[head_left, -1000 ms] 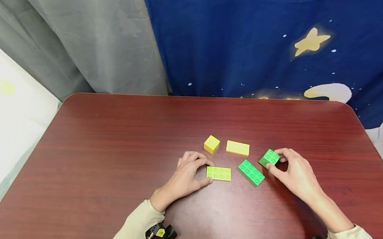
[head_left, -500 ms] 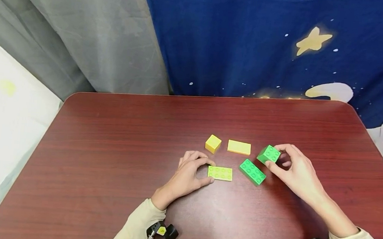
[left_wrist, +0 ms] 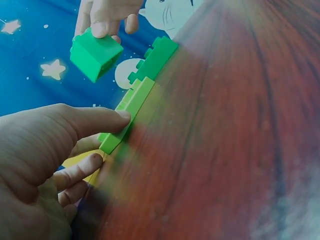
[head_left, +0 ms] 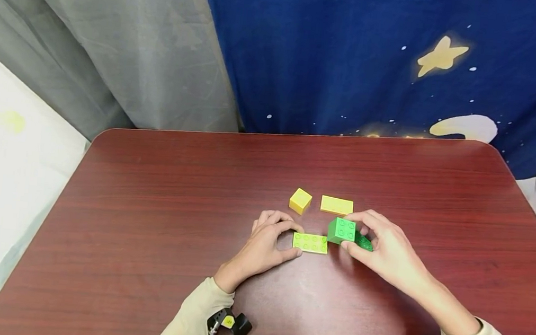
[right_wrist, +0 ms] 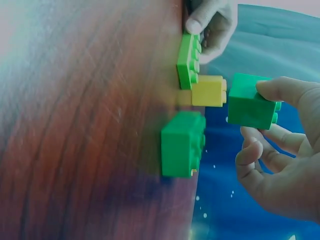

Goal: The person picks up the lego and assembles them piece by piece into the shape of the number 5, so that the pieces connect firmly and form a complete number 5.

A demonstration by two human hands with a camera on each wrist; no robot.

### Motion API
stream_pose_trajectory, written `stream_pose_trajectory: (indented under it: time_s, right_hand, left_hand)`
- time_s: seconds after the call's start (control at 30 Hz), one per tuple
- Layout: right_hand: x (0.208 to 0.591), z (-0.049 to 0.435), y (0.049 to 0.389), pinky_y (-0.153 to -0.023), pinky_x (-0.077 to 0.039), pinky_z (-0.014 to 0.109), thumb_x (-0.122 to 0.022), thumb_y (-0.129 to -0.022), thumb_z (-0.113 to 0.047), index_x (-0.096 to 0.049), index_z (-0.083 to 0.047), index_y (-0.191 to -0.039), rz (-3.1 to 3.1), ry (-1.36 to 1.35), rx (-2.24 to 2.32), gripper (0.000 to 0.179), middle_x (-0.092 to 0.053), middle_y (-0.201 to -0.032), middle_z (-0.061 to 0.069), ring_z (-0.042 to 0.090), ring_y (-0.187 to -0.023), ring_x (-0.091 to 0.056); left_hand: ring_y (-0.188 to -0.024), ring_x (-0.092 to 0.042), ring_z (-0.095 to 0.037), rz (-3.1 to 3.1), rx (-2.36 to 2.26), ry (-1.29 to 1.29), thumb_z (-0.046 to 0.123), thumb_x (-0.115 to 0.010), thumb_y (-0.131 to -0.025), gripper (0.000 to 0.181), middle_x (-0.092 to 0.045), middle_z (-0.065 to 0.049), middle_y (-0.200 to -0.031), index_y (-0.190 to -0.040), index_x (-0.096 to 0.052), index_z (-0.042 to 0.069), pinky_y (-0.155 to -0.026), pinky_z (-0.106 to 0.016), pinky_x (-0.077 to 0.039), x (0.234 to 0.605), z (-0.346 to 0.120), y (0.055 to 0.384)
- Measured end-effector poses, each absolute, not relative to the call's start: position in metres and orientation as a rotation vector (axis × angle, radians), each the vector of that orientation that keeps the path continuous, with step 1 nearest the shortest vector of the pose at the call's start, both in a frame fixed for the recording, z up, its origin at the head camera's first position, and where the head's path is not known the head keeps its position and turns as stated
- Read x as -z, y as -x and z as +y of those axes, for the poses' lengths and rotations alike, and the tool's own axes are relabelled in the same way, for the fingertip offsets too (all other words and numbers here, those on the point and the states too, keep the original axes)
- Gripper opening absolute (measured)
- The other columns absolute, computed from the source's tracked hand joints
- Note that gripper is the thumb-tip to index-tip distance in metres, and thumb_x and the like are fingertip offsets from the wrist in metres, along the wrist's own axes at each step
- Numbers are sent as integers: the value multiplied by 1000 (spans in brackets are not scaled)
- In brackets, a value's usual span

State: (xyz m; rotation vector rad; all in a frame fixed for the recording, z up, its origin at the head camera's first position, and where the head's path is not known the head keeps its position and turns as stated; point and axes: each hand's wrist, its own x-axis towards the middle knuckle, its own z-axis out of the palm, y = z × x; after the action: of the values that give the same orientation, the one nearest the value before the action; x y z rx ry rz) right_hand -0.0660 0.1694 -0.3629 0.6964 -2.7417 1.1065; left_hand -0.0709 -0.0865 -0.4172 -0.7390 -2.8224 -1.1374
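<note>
My left hand (head_left: pixel 263 249) pinches the left end of a flat lime-green toy brick (head_left: pixel 310 243) between thumb and fingers, with the brick lying on the table. My right hand (head_left: pixel 392 250) holds a small green square brick (head_left: pixel 341 231), studs up, in the air just right of the lime brick. In the left wrist view this green brick (left_wrist: pixel 96 54) hangs above the table, apart from the lime brick (left_wrist: pixel 129 116). A longer green brick (head_left: pixel 364 242) lies on the table, partly hidden under my right hand; the right wrist view shows this longer brick (right_wrist: pixel 181 144) plainly.
Behind the lime brick stand a yellow cube-shaped brick (head_left: pixel 300 201) and a flat yellow brick (head_left: pixel 336 205). They rest on a dark red wooden table (head_left: pixel 175 191). A blue curtain (head_left: pixel 334 61) and a grey curtain (head_left: pixel 163 46) hang beyond its far edge.
My right hand has lifted the small green brick off the table and carried it left, over the longer green brick toward the lime one. My left hand keeps its hold in place.
</note>
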Motion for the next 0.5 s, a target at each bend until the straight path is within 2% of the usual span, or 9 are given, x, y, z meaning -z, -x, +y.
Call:
stream_pose_trajectory:
  time_s: [0.07, 0.27, 0.5]
  right_hand:
    - [365, 166, 66, -56, -40, 21, -80, -71, -14, -63, -17, -106, -2734, -734, -1097, 39, -52, -86, -11, 12, -72, -50]
    - [370, 157, 64, -62, -42, 25, -80, -72, -13, -63, -17, -105, -2751, -783, -1083, 38, -53, -87, -11, 11, -73, -49]
    - [372, 151, 65, -68, -43, 31, -78, -74, -17, -63, -19, -107, -2821, -803, -1004, 36, -58, -100, -10, 13, -80, -50]
  left_hand:
    - [-103, -38, -16, -2824, 1135, 736, 26, -79, -71, 30, -54, 7, -104, -99, -68, 23, -80, -37, -29, 418, -86, 71]
    - [-102, -39, -16, -2822, 1127, 729, 27, -80, -71, 31, -54, 8, -103, -99, -68, 23, -80, -37, -30, 421, -86, 71]
    - [-103, -39, -15, -2819, 1121, 726, 28, -80, -70, 30, -54, 8, -104, -97, -67, 23, -80, -37, -30, 421, -85, 72]
